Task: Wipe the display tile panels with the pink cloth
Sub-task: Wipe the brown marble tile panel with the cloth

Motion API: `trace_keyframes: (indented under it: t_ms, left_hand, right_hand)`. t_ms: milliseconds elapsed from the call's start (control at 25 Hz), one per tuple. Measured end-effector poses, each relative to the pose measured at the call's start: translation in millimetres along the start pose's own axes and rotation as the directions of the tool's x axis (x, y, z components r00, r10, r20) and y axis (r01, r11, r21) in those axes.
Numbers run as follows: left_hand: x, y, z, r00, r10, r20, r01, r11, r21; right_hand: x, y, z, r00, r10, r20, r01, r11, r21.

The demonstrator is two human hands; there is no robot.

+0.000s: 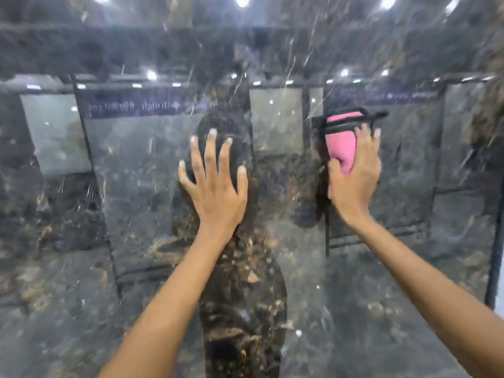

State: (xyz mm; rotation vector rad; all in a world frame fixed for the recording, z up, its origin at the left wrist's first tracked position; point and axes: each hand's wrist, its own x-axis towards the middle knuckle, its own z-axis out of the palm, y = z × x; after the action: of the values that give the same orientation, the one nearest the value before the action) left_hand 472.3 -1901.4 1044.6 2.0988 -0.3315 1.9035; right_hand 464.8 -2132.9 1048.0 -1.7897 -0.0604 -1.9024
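Observation:
A glossy dark marble tile panel (354, 296) fills the view right in front of me. My left hand (215, 184) rests flat on it at the centre, fingers spread and straight. My right hand (357, 175) presses the pink cloth (342, 148) against the panel at upper right, thumb and fingers lying over the cloth. The cloth's upper part shows above and left of my fingers, and its pink reflection sits just above it in the gloss.
The polished surface mirrors other display panels in black racks, a banner with reversed lettering (141, 106) and ceiling lights (242, 0). A dark reflection of a person (240, 309) runs down the middle of the tile.

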Motion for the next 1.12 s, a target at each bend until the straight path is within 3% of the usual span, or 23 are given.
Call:
trace_keyframes:
  t_ms: [40,80,120,160,200,240,320,360,400,440,520,560,640,720,760,800,880,920,960,1000,1040,1080,1120]
  left_hand:
    - [28,3,0,0.999,0.029,-0.018,-0.029,1.000,0.005]
    - [49,3,1,0.998,0.046,-0.029,-0.046,0.999,0.019]
    - [65,2,4,0.997,0.060,-0.040,-0.059,0.998,0.036]
    - [73,0,9,0.997,0.067,-0.036,-0.065,0.996,0.059]
    - [77,-1,13,0.998,0.066,-0.025,-0.064,0.994,0.083]
    - [78,-1,17,0.998,0.062,-0.017,-0.061,0.993,0.098]
    - [78,-1,21,0.998,0.057,-0.020,-0.055,0.993,0.108]
    - [78,0,21,0.998,0.058,-0.025,-0.055,0.992,0.113]
    - [79,1,20,0.998,0.057,-0.027,-0.054,0.992,0.114]
    - [79,1,20,0.998,0.058,-0.032,-0.054,0.992,0.111]
    - [81,1,20,0.997,0.056,-0.046,-0.051,0.993,0.103]
    - [82,1,21,0.997,0.055,-0.047,-0.050,0.994,0.102]
    - [82,1,21,0.997,0.058,-0.048,-0.052,0.993,0.105]
    - [81,2,20,0.997,0.057,-0.044,-0.053,0.995,0.091]
    - [81,2,20,0.997,0.062,-0.042,-0.058,0.995,0.086]
    - [81,2,21,0.997,0.064,-0.044,-0.060,0.995,0.084]
    - [79,3,20,0.998,0.052,-0.034,-0.050,0.996,0.074]
    - [72,5,21,0.998,0.051,-0.019,-0.050,0.996,0.071]
    - [62,6,22,0.998,0.058,0.000,-0.058,0.996,0.071]
    - [47,8,23,0.998,0.067,0.021,-0.069,0.995,0.074]
    - [32,9,25,0.997,0.074,0.037,-0.077,0.994,0.078]
    - [19,9,26,0.996,0.079,0.047,-0.083,0.993,0.088]
    - [9,8,26,0.995,0.082,0.050,-0.087,0.991,0.099]
  right_hand:
    - [-1,-20,5,0.999,0.042,0.008,-0.043,0.998,0.054]
    - [-7,-31,9,0.989,-0.125,0.083,0.121,0.991,0.048]
    - [-13,-32,9,0.886,-0.419,0.198,0.421,0.906,0.036]
    - [-10,-25,5,0.713,-0.629,0.310,0.658,0.753,0.017]
    - [10,-17,-1,0.633,-0.692,0.346,0.738,0.675,-0.001]
    - [36,-7,-4,0.682,-0.665,0.306,0.710,0.702,-0.057]
    - [95,3,-1,0.957,-0.272,0.101,0.283,0.952,-0.120]
    - [129,-2,-3,1.000,0.007,0.008,-0.006,0.997,-0.081]
    - [157,-12,-3,0.983,0.181,-0.044,-0.181,0.983,-0.008]
    - [173,-25,0,0.979,0.197,-0.051,-0.196,0.980,0.030]
    - [174,-46,12,0.991,-0.121,0.051,0.119,0.992,0.036]
    - [156,-52,17,0.923,-0.355,0.151,0.348,0.935,0.068]
    - [101,-48,19,0.633,-0.702,0.327,0.696,0.700,0.156]
    - [84,-25,5,0.328,-0.821,0.467,0.854,0.469,0.226]
    - [97,-13,-1,0.300,-0.848,0.437,0.883,0.421,0.210]
    - [114,0,-6,0.410,-0.826,0.388,0.855,0.496,0.153]
    - [156,21,-15,0.801,-0.564,0.200,0.570,0.821,0.032]
    - [167,25,-20,0.927,-0.361,0.105,0.363,0.932,0.000]
    - [164,26,-20,0.975,-0.219,0.046,0.220,0.975,-0.025]
    - [150,27,-16,0.979,-0.199,0.040,0.201,0.978,-0.050]
    - [126,27,-12,0.950,-0.297,0.098,0.305,0.949,-0.076]
    - [97,29,-11,0.858,-0.475,0.196,0.499,0.861,-0.096]
    - [71,31,-16,0.692,-0.648,0.318,0.701,0.708,-0.081]
